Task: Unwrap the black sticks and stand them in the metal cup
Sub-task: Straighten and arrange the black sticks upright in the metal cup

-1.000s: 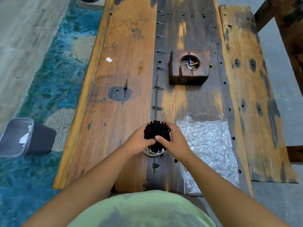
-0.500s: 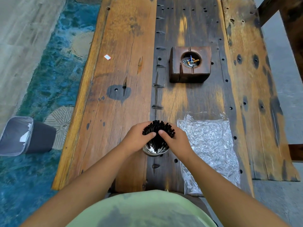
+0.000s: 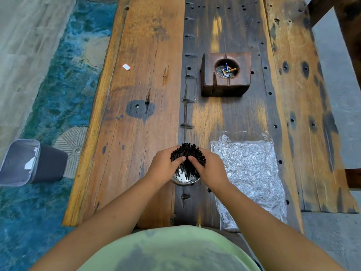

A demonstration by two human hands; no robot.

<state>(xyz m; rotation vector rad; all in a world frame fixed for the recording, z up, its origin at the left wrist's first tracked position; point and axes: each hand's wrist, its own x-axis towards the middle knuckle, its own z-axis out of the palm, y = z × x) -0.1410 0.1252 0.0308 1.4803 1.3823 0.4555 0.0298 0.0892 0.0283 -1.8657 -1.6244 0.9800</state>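
A bundle of several black sticks [image 3: 187, 151] stands in the metal cup [image 3: 184, 179] near the table's front edge. The stick tops fan outward above the rim. My left hand [image 3: 166, 167] cups the bundle from the left, thumb pressed into the tops. On the other side my right hand [image 3: 208, 169] wraps the bundle, its thumb almost touching the left one. Part of the cup's perforated bottom shows between my wrists. The empty crinkled clear wrapper [image 3: 252, 173] lies flat to the right of the cup.
A wooden block ashtray [image 3: 226, 85] with cigarette butts sits farther back on the plank table [image 3: 136, 133]. A small white scrap [image 3: 126, 66] lies at the left. On the floor to the left stands a dark bin [image 3: 29, 163]. A wooden bench frame [image 3: 347, 20] is at right.
Both thumbs have pushed in over the stick tops, and the bundle has spread wider, fanning out to both sides. The camera tilted slightly.
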